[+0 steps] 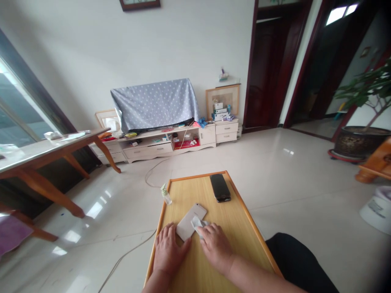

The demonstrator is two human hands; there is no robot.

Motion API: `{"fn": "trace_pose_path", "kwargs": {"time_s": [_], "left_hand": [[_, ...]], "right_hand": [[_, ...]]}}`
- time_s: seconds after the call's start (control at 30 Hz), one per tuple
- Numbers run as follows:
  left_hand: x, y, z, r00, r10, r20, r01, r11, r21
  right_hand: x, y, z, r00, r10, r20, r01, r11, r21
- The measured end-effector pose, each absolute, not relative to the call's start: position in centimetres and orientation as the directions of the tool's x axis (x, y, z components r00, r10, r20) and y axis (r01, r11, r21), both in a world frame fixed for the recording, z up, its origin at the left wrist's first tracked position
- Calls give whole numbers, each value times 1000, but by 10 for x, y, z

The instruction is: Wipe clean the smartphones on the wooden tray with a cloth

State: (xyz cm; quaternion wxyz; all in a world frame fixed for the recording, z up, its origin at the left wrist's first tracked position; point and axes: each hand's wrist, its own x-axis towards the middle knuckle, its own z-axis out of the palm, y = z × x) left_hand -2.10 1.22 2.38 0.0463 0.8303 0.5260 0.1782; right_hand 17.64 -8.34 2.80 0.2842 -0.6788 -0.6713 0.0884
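A light-coloured phone (187,226) lies back side up on the wooden table (241,240). My right hand (215,246) pinches a whitish cloth (198,222), which rests on the phone's right part. At the phone's lower left, my left hand (170,249) lies with its fingers spread, the thumb by the phone's bottom edge. A black phone (220,187) is near the table's far right corner. By the left edge stands a small clear bottle (166,195) with a green pump top.
A cable (126,253) runs along the floor at the left. Beyond are a low cabinet (148,152), a screen under a blue cloth (155,103), and a longer table (45,152). A potted plant (360,140) and a white bin (377,209) stand at the right.
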Motion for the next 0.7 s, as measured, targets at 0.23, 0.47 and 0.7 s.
{"fn": "trace_pose_path", "kwargs": {"time_s": [0.23, 0.47, 0.7], "left_hand": [[-24, 10, 23, 415, 861, 296, 832, -490, 259], [-23, 2, 29, 409, 853, 325, 803, -505, 315], [-31, 3, 20, 457, 783, 423, 755, -593, 281]], "right_hand": [[177, -76, 22, 216, 942, 255, 761, 1, -649], [183, -71, 23, 343, 914, 214, 653, -68, -754], [185, -60, 46, 288, 933, 216, 732, -69, -677]]}}
